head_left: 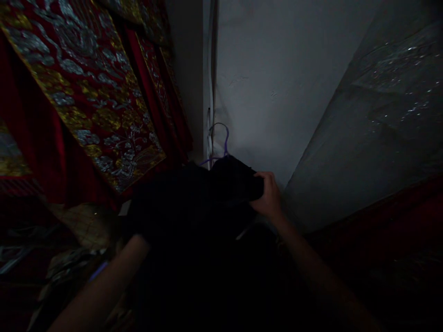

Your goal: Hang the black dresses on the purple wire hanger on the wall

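Note:
A black garment [187, 216] hangs in front of me on a purple hanger [226, 142], whose hook stands above the cloth. My right hand [269, 193] is closed around the garment's upper right part, thumb on top. On the left, my forearm [114, 281] reaches to the garment, and the dark cloth covers my left hand, so its fingers are hidden. A small pale tag or patch [125, 208] shows at the cloth's left edge. The lower part of the garment is lost in the dark.
Red cloth panels with gold and silver embroidery [104, 87] hang at the left. Behind the hanger is a pale wall [270, 87] with a cable [210, 69] running down it. Shiny clear sheeting [387, 106] covers the right side. Dim, cluttered items [65, 272] lie at lower left.

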Action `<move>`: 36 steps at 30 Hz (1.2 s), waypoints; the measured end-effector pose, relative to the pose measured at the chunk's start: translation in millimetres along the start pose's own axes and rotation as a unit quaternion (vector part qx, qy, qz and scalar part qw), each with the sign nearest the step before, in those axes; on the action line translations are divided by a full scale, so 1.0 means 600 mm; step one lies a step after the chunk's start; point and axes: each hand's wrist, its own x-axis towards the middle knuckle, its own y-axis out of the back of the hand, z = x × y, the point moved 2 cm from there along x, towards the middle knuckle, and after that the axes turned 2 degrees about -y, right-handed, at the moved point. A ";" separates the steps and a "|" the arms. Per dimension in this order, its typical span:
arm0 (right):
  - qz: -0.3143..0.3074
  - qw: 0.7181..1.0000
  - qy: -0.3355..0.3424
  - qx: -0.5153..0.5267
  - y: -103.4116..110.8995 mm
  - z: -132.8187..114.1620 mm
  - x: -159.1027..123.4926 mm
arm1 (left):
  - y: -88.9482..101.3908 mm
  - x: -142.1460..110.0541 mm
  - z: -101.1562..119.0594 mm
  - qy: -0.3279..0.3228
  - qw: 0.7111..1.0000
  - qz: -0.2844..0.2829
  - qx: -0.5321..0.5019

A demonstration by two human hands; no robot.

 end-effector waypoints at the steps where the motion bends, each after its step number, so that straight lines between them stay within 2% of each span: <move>1: 0.016 0.999 -0.031 -0.025 0.012 0.010 0.011 | 0.007 -0.012 -0.017 0.010 1.000 0.000 -0.003; 3: 0.027 0.995 -0.072 -0.067 0.028 0.020 0.044 | 0.012 -0.035 -0.049 0.050 0.991 -0.028 -0.117; 6: 0.019 0.993 -0.067 -0.100 0.033 0.007 0.105 | 0.002 -0.056 -0.084 0.153 0.943 -0.050 -0.290; 7: 0.013 0.993 -0.052 -0.102 0.031 -0.003 0.121 | -0.003 -0.060 -0.091 0.173 0.932 -0.042 -0.315; 9: 0.004 0.995 -0.021 -0.099 0.024 -0.025 0.140 | -0.012 -0.064 -0.098 0.170 0.938 0.001 -0.302; 12: -0.015 0.996 0.013 -0.081 0.017 -0.055 0.134 | -0.023 -0.074 -0.102 0.142 0.949 0.068 -0.273; 15: -0.041 0.997 0.021 -0.063 0.021 -0.065 0.106 | -0.029 -0.092 -0.114 0.173 0.942 0.092 -0.272; 17: -0.038 0.998 -0.003 -0.041 0.029 -0.051 0.081 | -0.032 -0.107 -0.124 0.222 0.928 0.098 -0.281; 19: 0.017 0.997 -0.080 0.011 0.038 -0.019 0.046 | -0.037 -0.124 -0.130 0.273 0.909 0.107 -0.298; 20: 0.072 0.986 -0.143 0.047 0.041 0.002 0.023 | -0.039 -0.131 -0.131 0.294 0.898 0.111 -0.308; 21: 0.138 0.963 -0.217 0.084 0.041 0.022 -0.005 | -0.043 -0.137 -0.130 0.310 0.888 0.112 -0.320; 23: 0.278 0.879 -0.362 0.138 0.027 0.053 -0.069 | -0.052 -0.148 -0.126 0.335 0.871 0.099 -0.345; 24: 0.320 0.838 -0.415 0.150 0.013 0.057 -0.101 | -0.057 -0.152 -0.123 0.344 0.865 0.087 -0.355; 25: 0.327 0.814 -0.452 0.164 -0.005 0.052 -0.128 | -0.062 -0.155 -0.120 0.352 0.860 0.074 -0.362; 26: 0.279 0.815 -0.470 0.193 -0.027 0.040 -0.149 | -0.066 -0.157 -0.117 0.357 0.856 0.064 -0.367; 27: 0.187 0.824 -0.480 0.236 -0.052 0.019 -0.164 | -0.070 -0.160 -0.114 0.362 0.853 0.060 -0.370; 28: 0.063 0.832 -0.472 0.284 -0.077 -0.008 -0.174 | -0.073 -0.163 -0.111 0.364 0.852 0.059 -0.372; 29: -0.050 0.832 -0.450 0.322 -0.100 -0.039 -0.180 | -0.075 -0.165 -0.108 0.362 0.852 0.057 -0.373; 31: -0.213 0.811 -0.405 0.364 -0.133 -0.101 -0.186 | -0.077 -0.170 -0.102 0.357 0.855 0.048 -0.373; 33: -0.295 0.787 -0.375 0.391 -0.154 -0.144 -0.186 | -0.076 -0.173 -0.098 0.356 0.859 0.033 -0.367; 34: -0.311 0.779 -0.365 0.404 -0.161 -0.157 -0.185 | -0.074 -0.173 -0.098 0.356 0.861 0.029 -0.362; 36: -0.304 0.774 -0.358 0.425 -0.169 -0.164 -0.184 | -0.065 -0.170 -0.104 0.336 0.875 0.035 -0.348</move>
